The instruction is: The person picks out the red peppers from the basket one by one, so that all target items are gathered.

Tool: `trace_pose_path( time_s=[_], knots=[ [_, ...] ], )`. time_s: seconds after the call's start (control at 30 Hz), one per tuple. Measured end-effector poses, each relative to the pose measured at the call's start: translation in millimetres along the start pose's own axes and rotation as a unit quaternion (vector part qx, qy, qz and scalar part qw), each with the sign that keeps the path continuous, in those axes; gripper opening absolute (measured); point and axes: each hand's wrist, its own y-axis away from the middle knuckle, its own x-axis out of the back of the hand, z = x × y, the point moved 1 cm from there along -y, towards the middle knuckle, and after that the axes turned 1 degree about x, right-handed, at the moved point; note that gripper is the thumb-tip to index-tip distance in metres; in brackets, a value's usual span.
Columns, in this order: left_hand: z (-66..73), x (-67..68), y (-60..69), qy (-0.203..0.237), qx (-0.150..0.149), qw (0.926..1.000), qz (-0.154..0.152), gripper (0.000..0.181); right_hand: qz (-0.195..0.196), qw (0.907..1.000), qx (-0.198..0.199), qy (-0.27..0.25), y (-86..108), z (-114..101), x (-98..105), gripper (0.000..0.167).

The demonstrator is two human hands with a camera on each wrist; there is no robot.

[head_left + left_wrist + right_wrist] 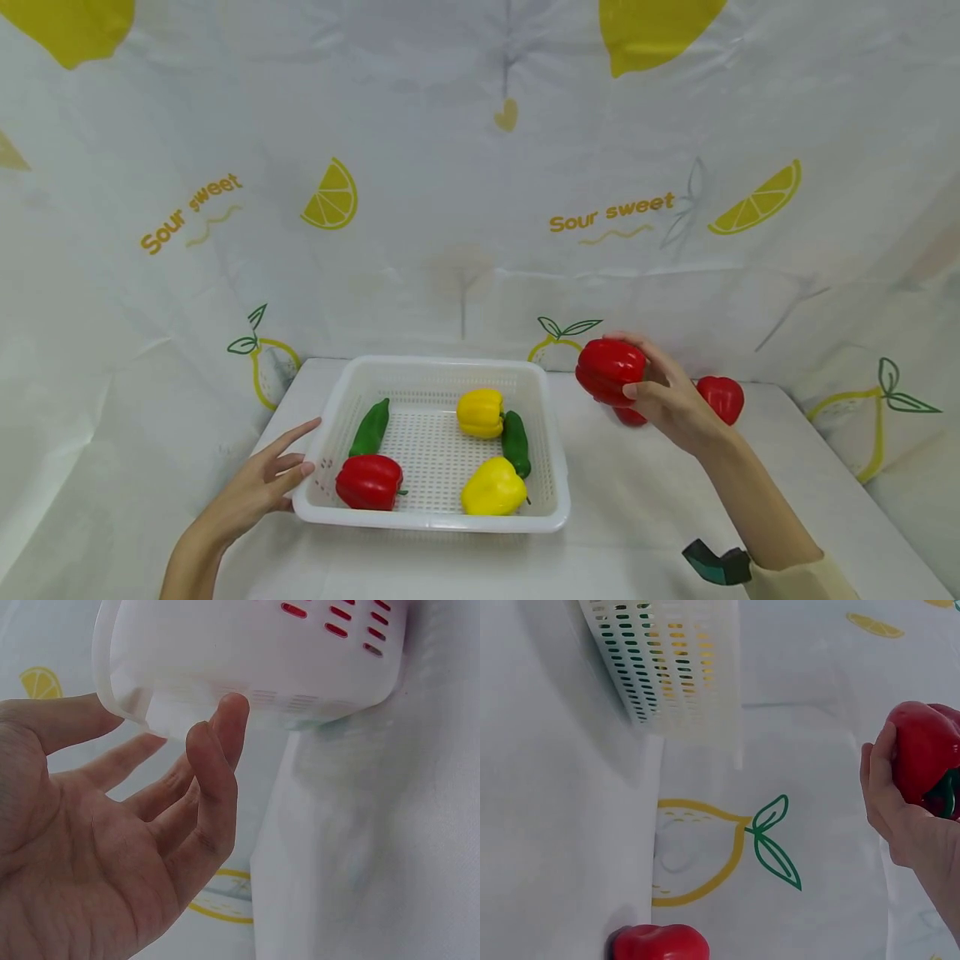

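My right hand (675, 408) grips a red bell pepper (610, 371) above the table, right of the white basket (431, 522). In the right wrist view that pepper (922, 754) shows its green stem between fingers and palm. My left hand (251, 492) is at the basket's left side, fingers spread and lightly bent, some fingertips touching the rim. Inside the basket lie a red bell pepper (370, 482), a yellow bell pepper (480, 413) at the back, another yellow bell pepper (493, 487) at the front, and two green peppers, one left (371, 428) and one right (515, 443).
On the white table (615, 508), one red bell pepper (722, 398) sits behind my right wrist. Another red pepper (630, 417) is mostly hidden below the held one. A lemon-printed cloth (450, 208) rises behind the table. A dark band (716, 563) is at my right wrist.
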Motion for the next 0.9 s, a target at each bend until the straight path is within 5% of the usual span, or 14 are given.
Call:
trace_pose_path(
  time_s=[0.47, 0.7, 0.9],
  knots=[
    [-2.0, 0.4, -0.4, 0.006, -0.003, 1.0000, -0.003, 0.077, -0.014, 0.9959, -0.008, -0.088, 8.4, -1.0, 1.2, 0.065],
    [-3.3, 1.0, -0.7, 0.013, -0.006, 0.9999, -0.006, 0.076, 0.035, 0.9985, -0.025, -0.034, 8.1, -2.6, -3.1, 0.054],
    [-1.7, 0.9, -0.5, 0.009, -0.005, 0.9999, -0.005, 0.077, 0.060, 0.9977, -0.030, 0.007, 10.7, -3.0, -0.1, 0.063]
  ],
)
